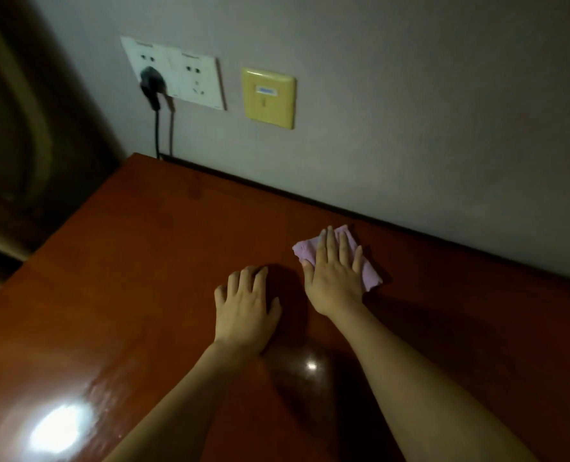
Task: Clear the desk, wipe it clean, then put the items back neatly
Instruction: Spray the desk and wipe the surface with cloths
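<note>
While I watch through the head camera, my right hand (pixel 335 278) presses its straight, spread fingers (pixel 330 243) flat on the pink cloth (pixel 347 243), which lies on the reddish worktop (pixel 127 278) near the wall. My left hand (pixel 245 305) rests beside it, fingers loosely bent, holding nothing. 2 white sockets (pixel 177 73) sit above.
</note>
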A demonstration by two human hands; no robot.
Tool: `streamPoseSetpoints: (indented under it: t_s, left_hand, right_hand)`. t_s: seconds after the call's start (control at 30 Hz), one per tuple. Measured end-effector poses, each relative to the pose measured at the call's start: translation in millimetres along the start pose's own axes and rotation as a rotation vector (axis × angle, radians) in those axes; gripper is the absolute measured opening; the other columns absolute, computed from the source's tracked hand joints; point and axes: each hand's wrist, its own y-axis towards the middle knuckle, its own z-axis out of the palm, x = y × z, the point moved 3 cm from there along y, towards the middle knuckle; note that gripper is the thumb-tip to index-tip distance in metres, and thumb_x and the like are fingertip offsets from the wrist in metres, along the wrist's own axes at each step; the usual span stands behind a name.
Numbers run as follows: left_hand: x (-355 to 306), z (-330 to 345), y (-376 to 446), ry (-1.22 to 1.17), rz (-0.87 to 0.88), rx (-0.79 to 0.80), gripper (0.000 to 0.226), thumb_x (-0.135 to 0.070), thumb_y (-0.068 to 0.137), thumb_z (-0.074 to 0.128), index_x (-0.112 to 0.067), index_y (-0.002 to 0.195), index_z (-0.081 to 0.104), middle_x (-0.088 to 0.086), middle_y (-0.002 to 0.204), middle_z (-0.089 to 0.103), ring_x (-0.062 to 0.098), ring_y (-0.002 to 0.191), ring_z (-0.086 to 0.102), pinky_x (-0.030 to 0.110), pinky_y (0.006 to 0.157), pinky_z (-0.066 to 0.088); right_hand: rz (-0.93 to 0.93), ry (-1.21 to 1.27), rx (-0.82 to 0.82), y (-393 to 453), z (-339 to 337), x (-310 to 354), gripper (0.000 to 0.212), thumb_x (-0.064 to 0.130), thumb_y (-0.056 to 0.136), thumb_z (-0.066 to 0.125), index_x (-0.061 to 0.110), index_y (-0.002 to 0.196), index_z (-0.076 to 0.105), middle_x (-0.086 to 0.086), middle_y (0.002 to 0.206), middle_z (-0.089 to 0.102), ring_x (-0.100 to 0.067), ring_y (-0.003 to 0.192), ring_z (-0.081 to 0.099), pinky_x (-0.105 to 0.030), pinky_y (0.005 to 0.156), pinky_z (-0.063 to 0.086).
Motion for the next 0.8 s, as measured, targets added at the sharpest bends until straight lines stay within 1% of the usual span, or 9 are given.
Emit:
streamPoseSetpoints:
  t_s: [0.17,0.27,0.3,0.4,0.5,0.63,0.7,0.73,0.8]
  left_hand:
    - [-76.9,20.1,-22.9,0.01,0.084,0.005,0.06,-0.047,0.097,0.033,-0.022,0.149,0.019,-0.002,0.15,0.022,0.018,0.14,0.017,0.036,0.111,0.018]
    - [-125.0,33.9,-38.8,-0.003,0.149,0.011,0.059,-0.047,0.097,0.032,-0.022,0.149,0.018,-0.003,0.15,0.022,0.016,0.139,0.018,0.036,0.111,0.018]
    - [-140.1,38.4,-43.9,0.002,0.169,0.012,0.059,-0.047,0.097,0.032,-0.022,0.149,0.018,-0.003,0.15,0.022,0.016,0.138,0.018,0.035,0.11,0.018]
    - [-183.6,50.5,-57.4,0.007,0.218,-0.002,0.06,-0.047,0.097,0.032,-0.022,0.149,0.018,-0.003,0.15,0.021,0.015,0.138,0.017,0.035,0.11,0.017]
    - [-226.4,63.6,-71.4,0.008,0.25,0.002,0.059,-0.045,0.097,0.032,-0.022,0.149,0.018,-0.004,0.151,0.02,0.015,0.138,0.017,0.035,0.11,0.016]
    - [-286.1,82.9,-90.3,0.028,0.307,0.009,0.059,-0.043,0.097,0.034,-0.021,0.149,0.02,-0.002,0.151,0.022,0.016,0.139,0.018,0.036,0.111,0.017]
    - [-316.0,93.1,-97.6,0.047,0.321,0.035,0.058,-0.044,0.096,0.034,-0.019,0.147,0.027,0.0,0.149,0.028,0.018,0.137,0.025,0.039,0.109,0.022]
    - [-331.8,97.0,-102.0,0.05,0.335,0.034,0.057,-0.044,0.093,0.033,-0.017,0.143,0.037,0.002,0.144,0.037,0.02,0.133,0.034,0.042,0.105,0.029]
    - [-362.1,105.3,-108.8,0.057,0.385,0.015,0.059,-0.045,0.085,0.034,-0.012,0.128,0.056,0.007,0.127,0.056,0.025,0.117,0.053,0.046,0.091,0.044]
  right_hand:
    - [0.079,0.015,0.003,-41.0,4.6,-78.4,0.076,0.054,0.087,-0.013,0.011,0.149,-0.01,-0.01,0.159,-0.007,-0.027,0.147,-0.008,-0.05,0.116,-0.004]
    - [0.12,0.037,-0.001,-64.6,6.4,-126.9,0.068,0.052,0.098,0.005,0.011,0.15,-0.008,-0.01,0.159,-0.007,-0.027,0.147,-0.009,-0.05,0.116,-0.004]
    - [0.134,0.037,-0.009,-72.3,6.8,-143.2,0.067,0.051,0.099,0.008,0.01,0.15,-0.008,-0.011,0.159,-0.007,-0.027,0.147,-0.009,-0.05,0.116,-0.004]
    - [0.18,0.035,-0.037,-95.5,8.6,-192.3,0.066,0.049,0.1,0.008,0.009,0.151,-0.004,-0.011,0.159,-0.005,-0.028,0.147,-0.009,-0.049,0.116,-0.003]
    - [0.224,0.094,-0.029,-119.9,9.2,-242.6,0.067,0.048,0.1,0.014,0.008,0.151,-0.003,-0.01,0.16,-0.005,-0.028,0.146,-0.011,-0.05,0.116,-0.003]
    - [0.289,0.145,-0.027,-152.8,7.7,-312.4,0.066,0.046,0.101,0.016,0.009,0.151,-0.004,-0.008,0.16,-0.006,-0.026,0.146,-0.012,-0.05,0.117,-0.005]
    - [0.323,0.156,-0.025,-168.7,8.6,-347.1,0.066,0.046,0.101,0.017,0.009,0.151,-0.004,-0.007,0.16,-0.006,-0.026,0.146,-0.012,-0.05,0.117,-0.005]
    - [0.339,0.156,-0.025,-176.3,9.1,-364.7,0.067,0.047,0.101,0.017,0.009,0.152,-0.004,-0.007,0.16,-0.006,-0.026,0.146,-0.012,-0.05,0.117,-0.005]
    - [0.375,0.157,-0.028,-190.8,11.2,-399.3,0.067,0.047,0.101,0.017,0.009,0.152,-0.003,-0.006,0.16,-0.005,-0.025,0.146,-0.011,-0.049,0.117,-0.006]
